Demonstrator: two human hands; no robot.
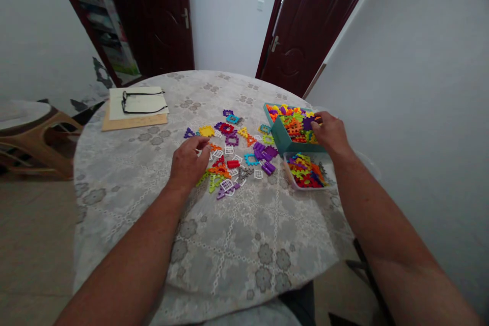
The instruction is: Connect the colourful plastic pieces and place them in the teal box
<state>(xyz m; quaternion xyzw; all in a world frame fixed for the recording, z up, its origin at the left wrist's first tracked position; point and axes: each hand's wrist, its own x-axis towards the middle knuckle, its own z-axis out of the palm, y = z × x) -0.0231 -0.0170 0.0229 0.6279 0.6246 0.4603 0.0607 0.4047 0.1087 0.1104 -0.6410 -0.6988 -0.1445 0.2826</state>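
On the round table lies a loose spread of coloured plastic pieces, among them a yellow piece (207, 131), a blue frame (251, 159), a red cylinder (233, 164) and small white grids (258, 174). My left hand (190, 162) rests at the left edge of the spread, fingers curled; whatever it may hold is hidden. My right hand (329, 131) is over the right side of a teal box (280, 137) full of coloured pieces, its fingers pinched on a purple piece (308, 123). A clear plastic tub (292, 179) with more pieces stands at the box's near side.
A patterned cloth (229, 244) covers the table. At the back left, black-framed glasses (143, 110) lie on papers over a brown board (133, 123). A wooden stool (57, 137) stands left of the table. A wall rises at the right, with doors behind.
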